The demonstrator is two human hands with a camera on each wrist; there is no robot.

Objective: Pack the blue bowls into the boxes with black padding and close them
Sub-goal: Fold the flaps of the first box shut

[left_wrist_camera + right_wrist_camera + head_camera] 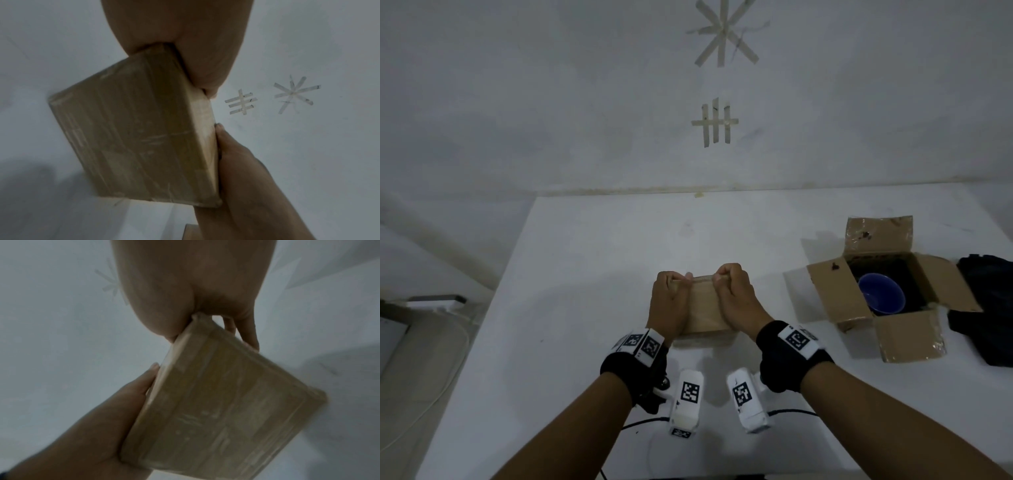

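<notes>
A closed, taped cardboard box (703,310) stands on the white table (592,274) in front of me. My left hand (671,291) grips its left side and my right hand (731,287) its right side, fingers of both curled over the far top edge. In the left wrist view the box (139,129) fills the middle, with the right hand (234,162) along its edge. The right wrist view shows the box (226,402) blurred, with the left hand (107,415) against it. To the right an open box (835,294) holds a blue bowl (881,296) on black padding (873,267).
A heap of black padding (986,308) lies at the table's right edge beside the open box. That box's flaps (909,337) spread outward. Black cables (640,425) run along the near edge. Tape marks (717,123) are stuck on the wall behind.
</notes>
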